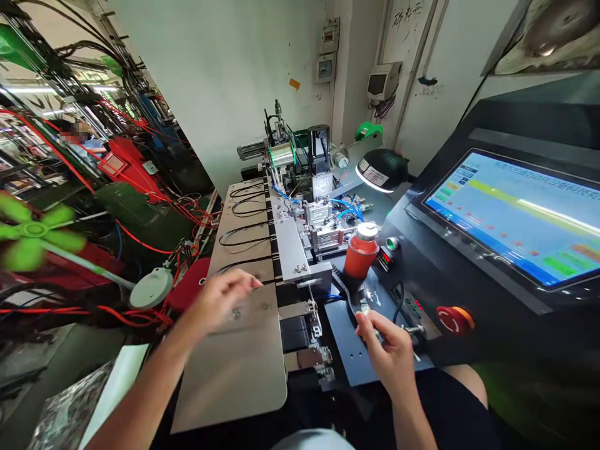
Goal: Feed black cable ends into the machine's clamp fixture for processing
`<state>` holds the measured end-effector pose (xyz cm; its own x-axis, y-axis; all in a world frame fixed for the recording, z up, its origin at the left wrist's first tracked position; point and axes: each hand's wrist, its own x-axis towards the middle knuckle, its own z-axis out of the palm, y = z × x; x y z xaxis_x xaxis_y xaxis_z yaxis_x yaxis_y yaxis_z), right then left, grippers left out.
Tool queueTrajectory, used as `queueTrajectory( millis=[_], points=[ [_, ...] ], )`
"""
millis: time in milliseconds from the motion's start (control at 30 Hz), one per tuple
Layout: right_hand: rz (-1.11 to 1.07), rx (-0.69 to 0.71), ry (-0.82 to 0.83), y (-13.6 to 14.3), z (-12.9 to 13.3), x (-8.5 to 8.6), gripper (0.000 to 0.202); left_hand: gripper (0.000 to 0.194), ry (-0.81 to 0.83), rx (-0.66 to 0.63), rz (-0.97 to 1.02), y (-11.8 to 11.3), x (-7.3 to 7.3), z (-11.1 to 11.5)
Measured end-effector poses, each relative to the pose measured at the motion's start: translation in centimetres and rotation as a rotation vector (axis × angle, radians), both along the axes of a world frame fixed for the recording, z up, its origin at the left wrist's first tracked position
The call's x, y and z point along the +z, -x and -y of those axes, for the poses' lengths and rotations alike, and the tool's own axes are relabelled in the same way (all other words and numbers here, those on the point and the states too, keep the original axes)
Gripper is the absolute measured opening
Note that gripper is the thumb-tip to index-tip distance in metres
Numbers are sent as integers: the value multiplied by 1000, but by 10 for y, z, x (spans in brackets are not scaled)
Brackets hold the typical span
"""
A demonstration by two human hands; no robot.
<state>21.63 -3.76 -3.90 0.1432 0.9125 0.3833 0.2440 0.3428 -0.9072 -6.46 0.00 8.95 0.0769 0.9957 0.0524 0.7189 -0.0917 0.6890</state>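
Observation:
My left hand [220, 300] hovers over the metal feed plate [244, 362], fingers pinched on the end of a thin black cable [244, 261] lying across the plate toward the conveyor belt [274, 250]. My right hand [387, 353] rests on the dark blue base plate [349, 356] in front of the machine, fingers closed around a small metal-tipped piece; what it is I cannot tell. An orange bottle with a white cap [360, 251] stands just beyond that hand.
Several black cable loops [246, 209] lie farther up the plate. A solder-wire spool and mechanism [300, 162] sit at the back. A touchscreen console [515, 219] with a red emergency button [452, 319] is at right. Red wires [140, 244] and a green fan [32, 231] crowd the left.

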Motion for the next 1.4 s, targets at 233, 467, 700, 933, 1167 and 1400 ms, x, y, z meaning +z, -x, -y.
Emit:
queueTrajectory(
  millis=[233,467,700,933,1167,1400],
  points=[
    [-299,365,177,23,4,0,18,19,91,-346,94,-85,-50,18],
    [-164,324,150,22,1,2,26,17,-72,-445,-95,-80,-59,19],
    [-143,308,56,28,-2,8,25,20,-15,-397,16,-81,-58,17],
    [-125,-75,-229,65,2,0,20,29,64,-233,239,-91,-69,21],
    [-116,78,0,49,-6,-6,25,28,-18,-176,18,-83,-71,11],
    [-153,-5,99,30,-15,-14,27,25,29,-129,-166,-78,-87,-2]
  ],
)
